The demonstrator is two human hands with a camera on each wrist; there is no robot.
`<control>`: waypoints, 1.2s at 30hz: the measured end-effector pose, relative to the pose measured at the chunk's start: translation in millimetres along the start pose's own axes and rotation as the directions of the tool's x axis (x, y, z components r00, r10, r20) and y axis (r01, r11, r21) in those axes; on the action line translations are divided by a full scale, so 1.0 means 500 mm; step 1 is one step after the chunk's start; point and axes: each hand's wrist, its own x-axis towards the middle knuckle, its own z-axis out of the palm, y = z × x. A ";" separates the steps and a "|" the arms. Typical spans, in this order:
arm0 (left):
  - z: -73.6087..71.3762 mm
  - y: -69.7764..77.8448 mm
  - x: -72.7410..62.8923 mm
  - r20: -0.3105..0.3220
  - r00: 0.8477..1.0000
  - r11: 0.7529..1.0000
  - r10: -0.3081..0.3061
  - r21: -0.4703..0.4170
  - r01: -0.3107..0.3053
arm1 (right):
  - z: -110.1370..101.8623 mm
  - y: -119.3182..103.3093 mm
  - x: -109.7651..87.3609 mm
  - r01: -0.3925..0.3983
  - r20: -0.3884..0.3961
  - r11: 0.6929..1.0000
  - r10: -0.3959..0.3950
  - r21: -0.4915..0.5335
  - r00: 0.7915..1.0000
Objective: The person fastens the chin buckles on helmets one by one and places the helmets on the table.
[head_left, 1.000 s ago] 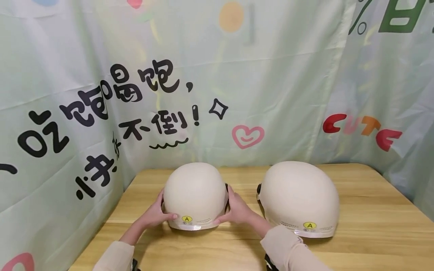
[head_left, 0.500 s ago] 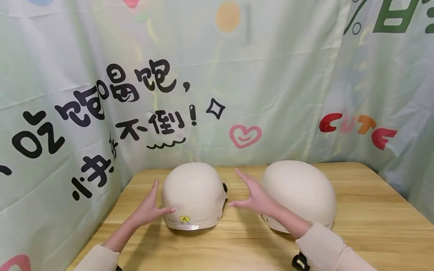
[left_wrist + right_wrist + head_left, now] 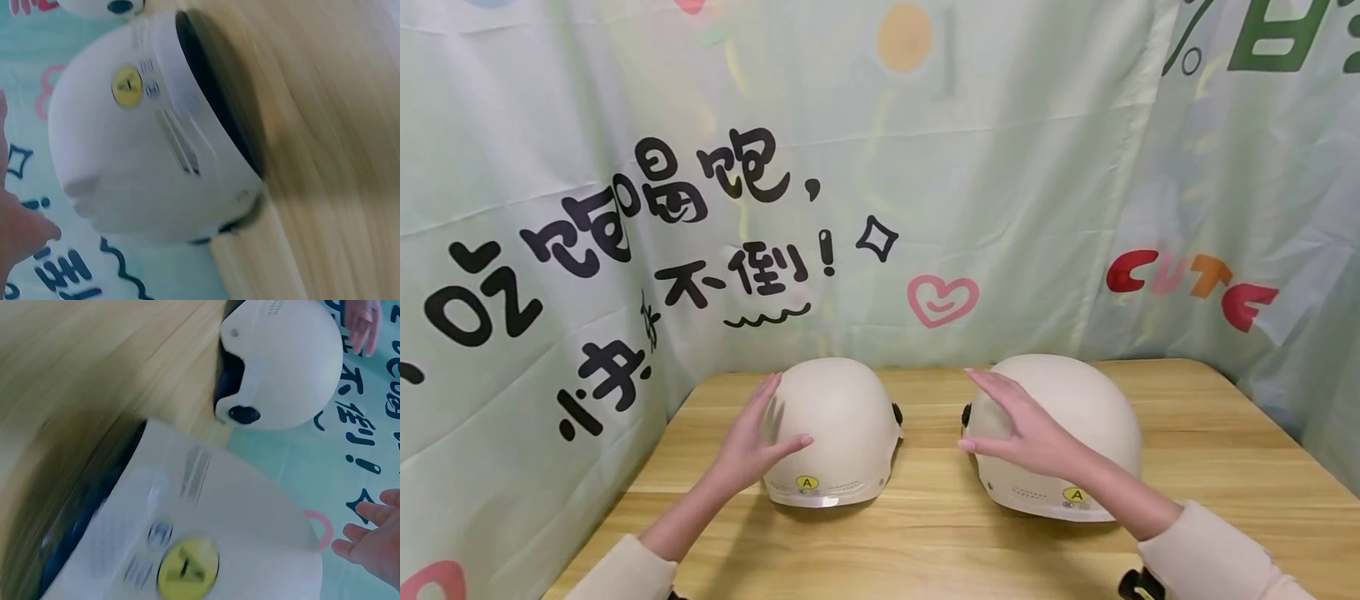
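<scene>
Two cream half-shell helmets stand side by side on the table, each with a yellow "A" sticker on its near side. My left hand [image 3: 752, 446] is raised at the left helmet [image 3: 846, 408], thumb spread from straight fingers, overlapping its left side in the head view. The left wrist view shows a gap between that thumb [image 3: 28, 231] and the shell. My right hand [image 3: 1033, 429], similarly spread, hovers in front of the right helmet [image 3: 1093, 400] and hides part of it. Fingers [image 3: 372, 515] of the right hand look apart from that helmet [image 3: 262, 537] in the right wrist view.
The wooden table [image 3: 917, 542] runs back to a pale green printed curtain [image 3: 1030, 208], which also hangs along the left and right sides. Black buckles show on the helmets' facing sides. A dark band sits at my right sleeve [image 3: 1217, 550].
My hands have let go of the left helmet. The right hand has moved right to the other helmet, while the left drew away and then came back toward the left one.
</scene>
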 end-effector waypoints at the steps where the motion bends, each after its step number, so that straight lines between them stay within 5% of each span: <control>1: 0.004 0.007 0.001 -0.013 1.000 1.000 0.006 -0.004 -0.006 | -0.007 0.002 -0.005 -0.001 -0.007 1.000 0.001 -0.014 1.000; 10: 0.065 0.073 -0.002 -0.075 0.994 0.987 0.073 -0.138 -0.083 | -0.056 0.035 -0.057 -0.022 -0.085 0.998 0.018 -0.057 0.996; 14: 0.108 0.102 -0.009 -0.033 0.993 0.969 0.116 -0.214 -0.120 | -0.070 0.063 -0.081 0.004 -0.145 0.998 -0.014 -0.068 0.989; 22: 0.187 0.148 -0.019 0.114 0.990 0.925 0.084 -0.378 -0.035 | -0.105 0.125 -0.121 0.030 -0.191 0.999 -0.032 -0.012 0.981; 36: 0.294 0.183 -0.045 0.238 0.971 0.925 0.008 -0.370 0.083 | -0.117 0.232 -0.213 -0.183 -0.163 0.983 0.177 -0.023 0.971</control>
